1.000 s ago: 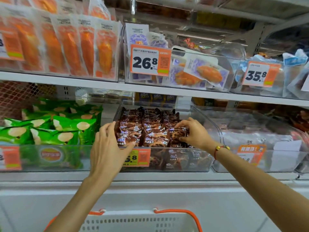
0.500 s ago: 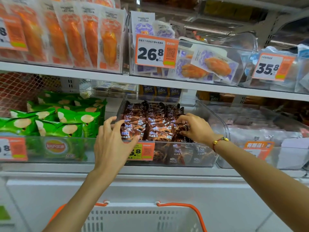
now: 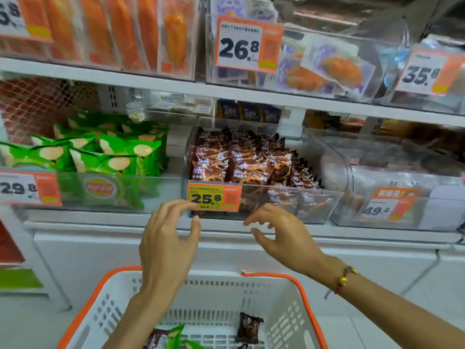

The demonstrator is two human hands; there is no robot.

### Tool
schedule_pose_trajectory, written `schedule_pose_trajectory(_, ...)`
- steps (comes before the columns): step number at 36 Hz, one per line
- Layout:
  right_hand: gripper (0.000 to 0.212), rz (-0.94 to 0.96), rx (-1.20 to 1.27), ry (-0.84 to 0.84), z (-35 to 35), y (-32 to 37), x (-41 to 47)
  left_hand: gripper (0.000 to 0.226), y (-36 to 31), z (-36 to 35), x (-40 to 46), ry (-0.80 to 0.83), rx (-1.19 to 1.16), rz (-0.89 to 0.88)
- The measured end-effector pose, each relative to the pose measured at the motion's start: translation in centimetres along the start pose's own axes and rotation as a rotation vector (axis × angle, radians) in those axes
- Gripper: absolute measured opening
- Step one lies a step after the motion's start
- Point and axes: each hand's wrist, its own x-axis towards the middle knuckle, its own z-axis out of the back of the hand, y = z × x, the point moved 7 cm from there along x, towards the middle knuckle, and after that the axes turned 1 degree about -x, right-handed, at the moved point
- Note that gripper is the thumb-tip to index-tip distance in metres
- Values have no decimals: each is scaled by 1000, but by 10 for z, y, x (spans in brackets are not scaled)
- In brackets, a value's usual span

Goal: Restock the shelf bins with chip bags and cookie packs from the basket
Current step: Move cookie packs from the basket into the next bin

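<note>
Brown cookie packs (image 3: 241,162) fill the clear middle bin (image 3: 334,197) on the lower shelf. Green chip bags (image 3: 105,152) lie in the clear bin (image 3: 161,195) to its left. Both my hands hover empty in front of the shelf edge, below the cookie bin. My left hand (image 3: 168,245) has relaxed fingers near the 25.8 price tag (image 3: 214,197). My right hand (image 3: 284,235) is loosely spread, with a bracelet on its wrist. Below them sits a white basket (image 3: 289,311) with orange handles, holding one brown cookie pack (image 3: 249,327) and green chip bags (image 3: 176,338) at the bottom.
A clear bin (image 3: 392,197) with pale packs and a 49.8 tag stands to the right. The upper shelf (image 3: 176,84) carries orange snack packs (image 3: 113,31) and purple-white packs (image 3: 327,69) in bins. White cabinet fronts lie below the shelf.
Both hands have drawn back out of the cookie bin and dropped below the shelf edge. The view has tilted down, showing the inside of the basket.
</note>
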Motion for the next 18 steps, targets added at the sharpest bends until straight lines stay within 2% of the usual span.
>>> schedule_pose_trajectory(4, 17, -143, 74, 266, -72, -14, -22, 21, 41, -22, -43, 187, 43, 148)
schedule_pose_trajectory(6, 22, -218, 77, 418, -113, -23, -40, 22, 69, -43, -69, 416, 108, 244)
schedule_pose_trajectory(9, 27, -339, 96, 642, -177, -35, -80, 25, 114, -74, -125, 873, 239, 370)
schedule_pose_trajectory(12, 32, -404, 110, 909, -233, -36, -125, 26, 148, -86, -188, 1166, 342, 434)
schedule_pose_trajectory(15, 39, -395, 93, 1075, -272, -31, -157, 37, 165, -92, -243, 1389, 432, 372)
schedule_pose_trajectory(18, 45, -410, 90, 1045, -295, -25, -170, 45, 165, -97, -268, 1462, 581, 204)
